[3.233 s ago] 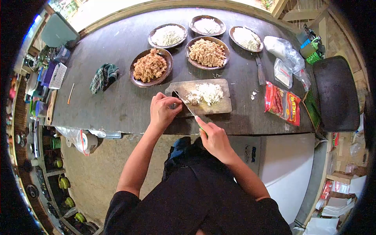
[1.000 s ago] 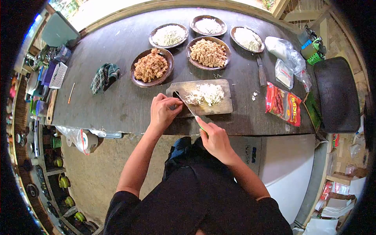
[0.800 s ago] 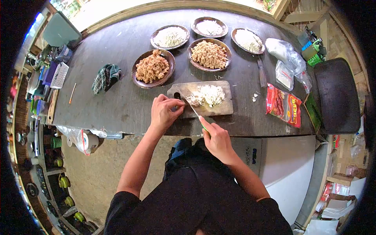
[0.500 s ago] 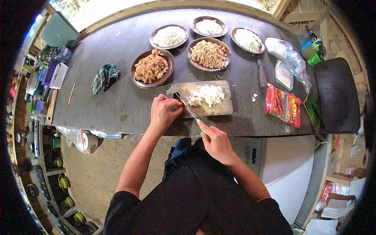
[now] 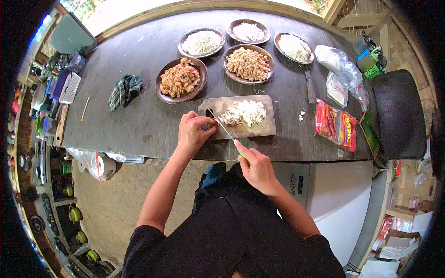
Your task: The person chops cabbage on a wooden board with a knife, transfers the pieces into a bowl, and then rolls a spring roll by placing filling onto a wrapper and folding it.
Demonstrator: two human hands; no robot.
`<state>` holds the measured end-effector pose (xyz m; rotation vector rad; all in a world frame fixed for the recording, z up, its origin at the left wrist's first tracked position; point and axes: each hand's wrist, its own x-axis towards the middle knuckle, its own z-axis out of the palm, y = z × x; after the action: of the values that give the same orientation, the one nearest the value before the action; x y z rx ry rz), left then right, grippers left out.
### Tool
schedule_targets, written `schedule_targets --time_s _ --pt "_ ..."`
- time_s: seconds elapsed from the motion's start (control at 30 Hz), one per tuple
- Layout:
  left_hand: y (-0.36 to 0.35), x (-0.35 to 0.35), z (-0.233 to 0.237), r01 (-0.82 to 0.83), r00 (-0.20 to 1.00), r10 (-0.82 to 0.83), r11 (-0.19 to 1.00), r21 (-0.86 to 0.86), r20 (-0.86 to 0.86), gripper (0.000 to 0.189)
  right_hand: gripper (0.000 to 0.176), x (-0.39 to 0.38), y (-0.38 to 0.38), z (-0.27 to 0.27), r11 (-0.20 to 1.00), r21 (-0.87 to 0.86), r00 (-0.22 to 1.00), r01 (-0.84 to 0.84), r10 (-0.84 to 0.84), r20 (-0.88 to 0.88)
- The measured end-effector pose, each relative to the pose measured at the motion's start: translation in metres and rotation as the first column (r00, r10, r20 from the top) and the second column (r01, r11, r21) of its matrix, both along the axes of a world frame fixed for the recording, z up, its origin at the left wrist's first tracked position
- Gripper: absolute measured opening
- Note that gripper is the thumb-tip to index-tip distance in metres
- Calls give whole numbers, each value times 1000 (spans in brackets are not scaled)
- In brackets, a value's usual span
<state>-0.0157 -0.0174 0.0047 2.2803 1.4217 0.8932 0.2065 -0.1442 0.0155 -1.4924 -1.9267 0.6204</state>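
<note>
A wooden cutting board [image 5: 266, 126] lies near the front edge of the dark table [image 5: 139, 125], with a heap of pale shredded vegetable [image 5: 245, 112] on it. My left hand [image 5: 193, 131] rests curled at the board's left end, pinching a small piece against the wood. My right hand [image 5: 257, 167] grips a green-handled knife [image 5: 223, 129]; its thin blade runs up and left across the board to my left fingertips.
Behind the board stand two bowls of brown fried pieces [image 5: 180, 79] [image 5: 248, 63] and three bowls of pale shreds [image 5: 200, 42]. A checked cloth [image 5: 123, 91] lies left. A red packet [image 5: 334, 124], plastic bags [image 5: 337, 65], a second knife [image 5: 308, 85] and a black stool [image 5: 397, 113] are right.
The knife has made small back-and-forth strokes at the board's left end while my left hand stayed in place. The view has shifted slightly.
</note>
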Motion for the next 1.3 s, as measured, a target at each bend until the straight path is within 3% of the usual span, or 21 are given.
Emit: schedule_targets --time_s 0.47,0.77,0.97,1.07,1.3 --pt "-1 1 1 -6 1000 6 1000 23 -25 16 53 -11 6 3 998 -41 997 57 -54 62" --pt "0 4 5 33 999 -33 999 -8 1 10 50 15 3 9 989 -47 985 137 -141 -99" --pt "7 20 0 85 996 -85 996 6 30 9 54 29 3 8 959 180 969 217 -191 -154" --pt "4 27 13 28 994 -29 1000 -11 -101 9 54 24 -4 11 983 78 982 166 -157 -105" --pt "6 21 5 139 985 -118 977 165 -128 17 55 7 -15 3 997 -15 997 81 -80 14"
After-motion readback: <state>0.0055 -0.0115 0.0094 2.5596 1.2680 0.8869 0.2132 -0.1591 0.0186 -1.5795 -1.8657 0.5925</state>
